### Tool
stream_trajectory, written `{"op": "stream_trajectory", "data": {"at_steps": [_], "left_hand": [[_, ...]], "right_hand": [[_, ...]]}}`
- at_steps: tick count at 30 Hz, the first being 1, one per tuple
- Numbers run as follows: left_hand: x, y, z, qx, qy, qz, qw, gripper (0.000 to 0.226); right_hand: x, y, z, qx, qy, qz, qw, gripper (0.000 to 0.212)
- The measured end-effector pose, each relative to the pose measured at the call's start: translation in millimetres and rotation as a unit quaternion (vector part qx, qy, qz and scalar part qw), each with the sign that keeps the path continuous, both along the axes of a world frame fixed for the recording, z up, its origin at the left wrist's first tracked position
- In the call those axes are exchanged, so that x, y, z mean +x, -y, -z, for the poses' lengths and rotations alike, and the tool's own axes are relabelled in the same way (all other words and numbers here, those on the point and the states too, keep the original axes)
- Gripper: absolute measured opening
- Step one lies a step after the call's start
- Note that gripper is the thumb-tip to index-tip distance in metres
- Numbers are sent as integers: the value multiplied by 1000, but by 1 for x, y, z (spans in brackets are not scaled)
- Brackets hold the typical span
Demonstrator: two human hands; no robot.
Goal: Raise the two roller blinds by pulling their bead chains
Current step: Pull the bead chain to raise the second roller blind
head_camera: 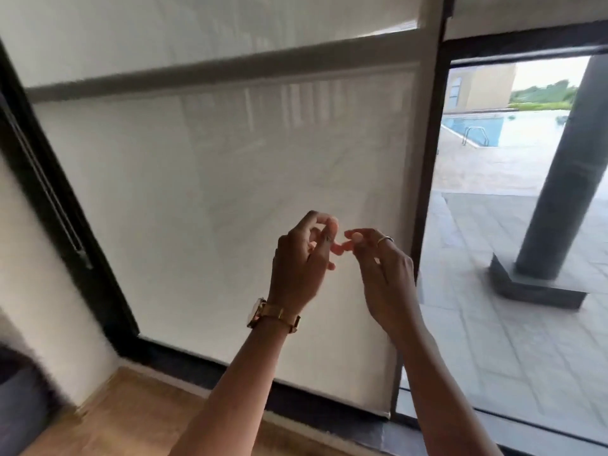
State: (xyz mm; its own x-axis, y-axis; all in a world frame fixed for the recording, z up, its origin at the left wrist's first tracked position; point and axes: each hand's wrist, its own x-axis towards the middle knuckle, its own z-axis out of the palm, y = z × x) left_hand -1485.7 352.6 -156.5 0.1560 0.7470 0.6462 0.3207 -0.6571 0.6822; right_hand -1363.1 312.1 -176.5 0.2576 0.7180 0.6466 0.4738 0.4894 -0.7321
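Beyond the glass lay a paved terrace, a pool (473,130) and a thick grey pillar (559,179), all visible only on the right, where one blind (526,13) was up near the top of its pane. That half of the task looked done. Left of it, the other blind (230,192) hung down almost to the wooden floor (131,419), so it was yet to be raised. Its bead chain could not be made out against the pale fabric (the picture was blurred), though both hands were up in front of the blind's right half, near the window frame (427,143). Her left hand (301,258), above a gold watch (273,315), had its fingers curled in a pinch; her right hand (383,274) pinched likewise, fingertips nearly touching the left's. Whether either gripped the chain I could not tell.
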Motion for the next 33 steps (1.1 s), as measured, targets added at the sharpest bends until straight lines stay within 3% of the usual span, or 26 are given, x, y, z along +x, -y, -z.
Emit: {"op": "stream_trajectory", "data": {"at_steps": [6,12,20,23,33], "left_hand": [[-149,-55,-4,3,23,-69,997,27],[-283,-117,7,-21,35,-130,991,26],[-481,-247,0,-51,72,-189,978,25],[-544,-296,-11,-37,48,-212,975,22],[-761,-477,-2,-10,91,-293,952,20]], "right_hand": [[-133,-71,-16,11,-30,-17,999,23],[-253,-156,-7,-4,-52,-56,997,28],[-436,-313,16,-82,-127,-201,968,25],[-498,-363,12,-107,-154,-249,950,24],[-722,-549,-15,-152,-97,-337,924,31]]}}
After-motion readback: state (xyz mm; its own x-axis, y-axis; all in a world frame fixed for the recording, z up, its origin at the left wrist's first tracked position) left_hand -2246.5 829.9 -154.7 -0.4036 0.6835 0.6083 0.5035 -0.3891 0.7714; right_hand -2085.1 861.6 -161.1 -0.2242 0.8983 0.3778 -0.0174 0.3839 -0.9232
